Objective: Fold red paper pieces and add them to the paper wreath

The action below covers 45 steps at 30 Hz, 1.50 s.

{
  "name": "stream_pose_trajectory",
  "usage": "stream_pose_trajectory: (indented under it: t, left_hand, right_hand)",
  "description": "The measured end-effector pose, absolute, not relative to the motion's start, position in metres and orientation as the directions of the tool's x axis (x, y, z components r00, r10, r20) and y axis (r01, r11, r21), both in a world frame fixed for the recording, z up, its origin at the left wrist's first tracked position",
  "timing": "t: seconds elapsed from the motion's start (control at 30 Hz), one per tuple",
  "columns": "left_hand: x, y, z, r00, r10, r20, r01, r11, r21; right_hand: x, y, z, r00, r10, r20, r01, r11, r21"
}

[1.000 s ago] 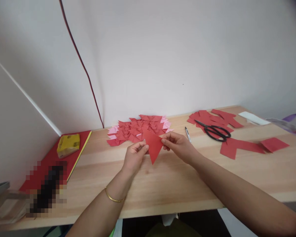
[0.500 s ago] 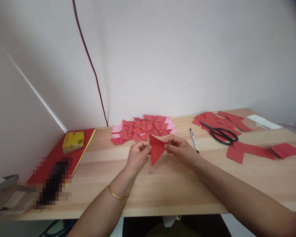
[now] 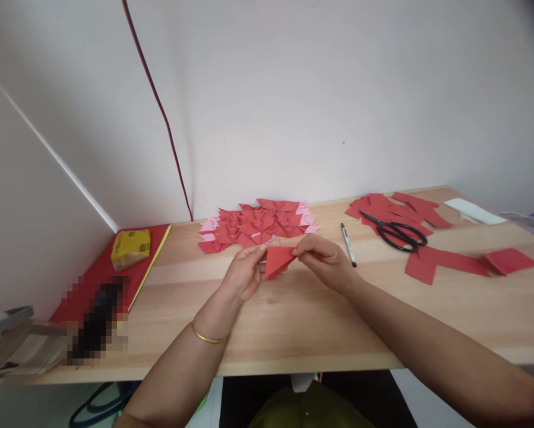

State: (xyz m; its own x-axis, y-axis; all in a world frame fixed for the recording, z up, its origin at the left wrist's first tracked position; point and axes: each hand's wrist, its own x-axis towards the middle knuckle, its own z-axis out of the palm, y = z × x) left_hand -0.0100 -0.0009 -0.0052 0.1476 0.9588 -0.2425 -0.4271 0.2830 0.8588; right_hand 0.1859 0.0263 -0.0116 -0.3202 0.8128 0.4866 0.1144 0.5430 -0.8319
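Observation:
Between my two hands is a folded piece of red paper (image 3: 278,260), held above the wooden table (image 3: 293,333). My left hand (image 3: 244,270), with a gold bangle at the wrist, pinches its left edge, some fingers lying behind the sheet. At the paper's right corner my right hand (image 3: 322,257) has thumb and fingertips closed on it. Just beyond the hands lies a pile of folded red and pink paper pieces (image 3: 260,224). A pen (image 3: 348,245) rests to the right of my right hand.
Black-handled scissors (image 3: 398,233) lie over cut red paper strips (image 3: 420,208) at the right. More red paper (image 3: 467,261) is spread in front of them. On the left, a yellow packet (image 3: 131,248) sits on a red sheet (image 3: 101,279). A cable (image 3: 157,98) hangs along the wall.
The red paper has turned in my hands: its point no longer stands upward and a flat edge now shows on top. My left hand has rotated with it.

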Motion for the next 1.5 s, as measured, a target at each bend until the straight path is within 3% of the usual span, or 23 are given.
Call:
stream_pose_trajectory:
  t: [0.1,0.2,0.5,0.63,0.73,0.9,1.03,1.17,1.5]
  left_hand:
    - [-0.012,-0.002,-0.002,0.259,0.912,-0.318,-0.39,0.4,0.829]
    - [-0.013,-0.004,0.001,0.273,0.906,-0.324,-0.321,0.403,0.857]
    - [-0.009,-0.003,-0.005,0.184,0.94,-0.287,-0.281,0.33,0.901]
    - [-0.009,-0.002,-0.006,0.062,0.973,-0.222,-0.177,0.229,0.957]
    - [-0.008,-0.003,-0.005,0.035,0.994,-0.103,0.045,0.101,0.994]
    - [-0.004,-0.009,-0.003,0.126,0.992,0.029,0.321,-0.068,0.945]
    - [-0.001,-0.011,-0.001,0.135,0.987,0.092,0.211,-0.119,0.97]
    - [0.0,-0.011,0.0,0.009,0.995,0.095,0.113,-0.095,0.989]
    - [0.005,-0.015,0.002,-0.065,0.995,0.081,0.006,-0.081,0.997]
  right_hand:
    - [0.189,0.031,-0.016,-0.296,0.809,0.508,0.145,0.564,-0.813]
    - [0.19,0.034,-0.018,-0.317,0.784,0.534,0.169,0.6,-0.782]
    - [0.191,0.037,-0.021,-0.379,0.727,0.572,0.257,0.677,-0.69]
    - [0.193,0.038,-0.016,-0.437,0.694,0.572,0.181,0.691,-0.7]
    - [0.194,0.036,-0.01,-0.434,0.751,0.498,0.17,0.611,-0.773]
    - [0.19,0.032,-0.009,-0.536,0.811,0.235,0.26,0.423,-0.868]
    - [0.189,0.033,-0.012,-0.492,0.853,0.172,0.144,0.275,-0.951]
    - [0.19,0.033,-0.013,-0.397,0.905,0.155,0.035,0.183,-0.982]
    - [0.186,0.03,-0.013,-0.339,0.917,0.212,-0.007,0.222,-0.975]
